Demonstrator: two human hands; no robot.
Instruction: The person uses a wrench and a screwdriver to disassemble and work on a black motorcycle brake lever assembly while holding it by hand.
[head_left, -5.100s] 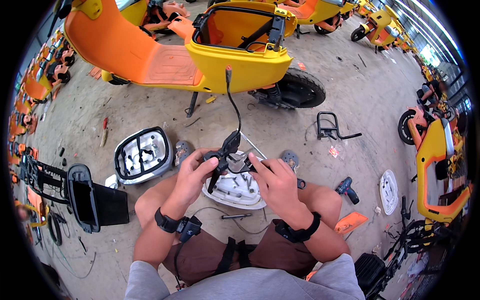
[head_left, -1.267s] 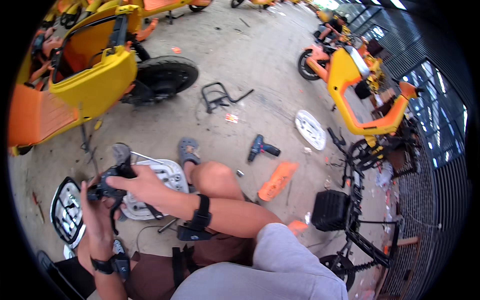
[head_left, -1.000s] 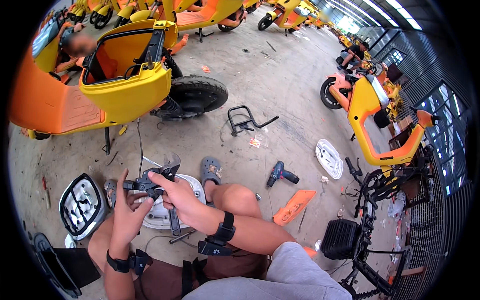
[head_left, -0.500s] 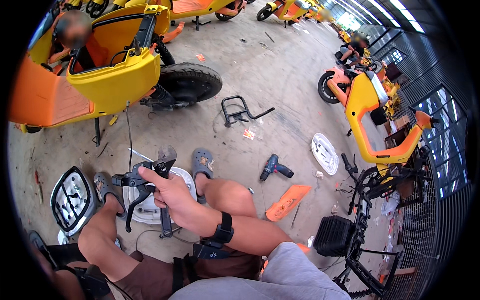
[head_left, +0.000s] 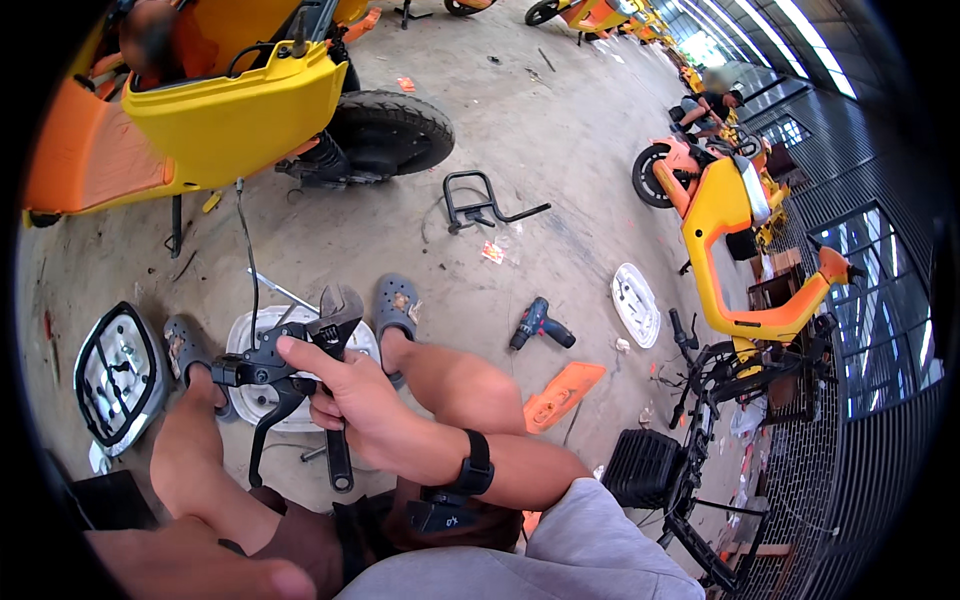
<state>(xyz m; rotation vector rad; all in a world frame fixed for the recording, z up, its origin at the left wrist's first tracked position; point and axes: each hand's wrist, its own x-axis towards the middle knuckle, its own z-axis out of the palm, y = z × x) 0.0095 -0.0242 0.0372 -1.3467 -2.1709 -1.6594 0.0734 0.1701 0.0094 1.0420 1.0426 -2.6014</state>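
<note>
My right hand (head_left: 355, 395) is closed around an adjustable wrench (head_left: 340, 465) and a black brake lever assembly (head_left: 265, 362). The wrench stands nearly upright, its jaw end above my fingers, while my thumb presses the lever's body. A thin black cable (head_left: 249, 240) runs up from the lever toward the yellow and orange scooter (head_left: 235, 125). Low at the picture's lower edge is my left hand (head_left: 230, 570), smeared and partly cut off, so its fingers cannot be made out. Behind the lever, a white plastic cover (head_left: 255, 330) lies on the floor between my feet.
A black-rimmed white shell (head_left: 120, 375) lies at left. Rightward are a cordless drill (head_left: 541, 325), an orange panel (head_left: 565, 393), a white cover (head_left: 637, 304) and a bent black tube frame (head_left: 480, 205). Another scooter (head_left: 715, 250) and a stripped black frame (head_left: 700, 470) stand at right; a person (head_left: 708, 108) crouches beyond.
My left hand has come further into view at the lower left. The right hand keeps its hold on the wrench and lever. The whole view has shifted slightly.
</note>
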